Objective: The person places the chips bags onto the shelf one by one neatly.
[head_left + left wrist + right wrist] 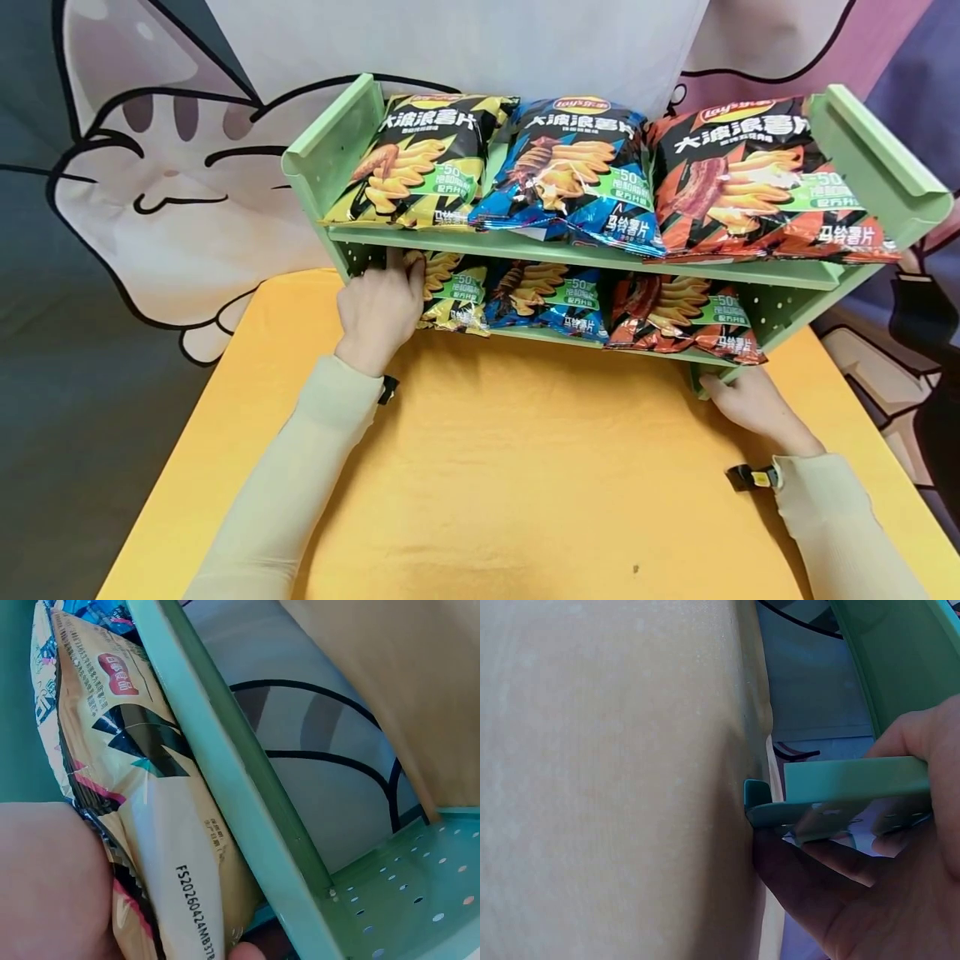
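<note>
A light-green two-tier rack [585, 250] holds three chip bags on each tier. My left hand [381, 312] reaches into the left end of the lower tier. It grips the yellow-and-black chip bag [459, 292] there; the left wrist view shows the back of this bag [161, 787] between the hand and a fingertip at the bottom. Low on the rack's right side, my right hand [757, 408] holds the perforated green side panel [855, 784], fingers curled round its lower edge. Beside the yellow bag stand a blue chip bag [547, 296] and a red chip bag [686, 312].
On the upper tier lie a yellow-and-black bag [420, 167], a blue bag [573, 171] and a red bag [757, 183]. The rack is at the back of a yellow-covered table [525, 467]. Behind hangs a cartoon-cat cloth [172, 208].
</note>
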Demonstrator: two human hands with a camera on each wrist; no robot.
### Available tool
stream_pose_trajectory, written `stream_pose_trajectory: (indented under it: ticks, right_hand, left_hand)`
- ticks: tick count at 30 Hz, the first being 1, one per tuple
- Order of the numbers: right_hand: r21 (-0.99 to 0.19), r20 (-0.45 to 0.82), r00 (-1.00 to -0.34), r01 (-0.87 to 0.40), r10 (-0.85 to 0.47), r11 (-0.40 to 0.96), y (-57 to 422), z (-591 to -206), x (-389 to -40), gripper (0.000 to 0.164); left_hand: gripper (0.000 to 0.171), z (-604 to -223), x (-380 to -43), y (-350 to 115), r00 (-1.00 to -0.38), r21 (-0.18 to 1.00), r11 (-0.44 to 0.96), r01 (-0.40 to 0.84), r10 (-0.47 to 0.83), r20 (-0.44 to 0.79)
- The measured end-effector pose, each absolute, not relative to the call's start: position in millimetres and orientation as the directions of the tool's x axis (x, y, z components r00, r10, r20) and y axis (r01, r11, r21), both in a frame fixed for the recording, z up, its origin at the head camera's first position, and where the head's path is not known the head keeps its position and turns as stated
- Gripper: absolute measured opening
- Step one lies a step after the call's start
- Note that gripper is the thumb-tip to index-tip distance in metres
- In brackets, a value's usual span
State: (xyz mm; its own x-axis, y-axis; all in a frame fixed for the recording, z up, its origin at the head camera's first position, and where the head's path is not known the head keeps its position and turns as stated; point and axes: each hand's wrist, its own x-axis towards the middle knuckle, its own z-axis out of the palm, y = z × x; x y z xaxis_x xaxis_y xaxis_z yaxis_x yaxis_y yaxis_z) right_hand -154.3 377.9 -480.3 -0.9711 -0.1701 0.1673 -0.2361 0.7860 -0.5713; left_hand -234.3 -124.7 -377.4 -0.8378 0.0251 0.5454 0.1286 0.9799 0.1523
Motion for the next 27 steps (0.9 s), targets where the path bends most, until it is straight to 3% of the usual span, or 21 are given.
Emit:
stream_pose_trajectory:
  ticks: [6, 20, 27]
  right_hand:
    - [-0.578, 0.163, -0.971, -0.239, -0.176, 0.781, 377.1, -479.6, -154.0, 0.057]
    - [-0.584, 0.176, -0.968, -0.250, -0.179, 0.773, 375.4, -478.2, -152.9, 0.057]
    - [-0.581, 0.205, -0.962, -0.270, -0.183, 0.768, 376.0, -479.1, -153.1, 0.059]
  left_hand:
    - [0.045, -382.7, -232.9, -124.7, -0.789, 0.127, 0.981, 0.147, 0.039, 0.613]
    - [0.051, -387.7, -224.9, -128.8, -0.804, 0.213, 0.959, 0.185, 0.023, 0.594]
    - [0.048, -390.0, -211.7, -130.5, -0.782, 0.201, 0.952, 0.231, 0.059, 0.620]
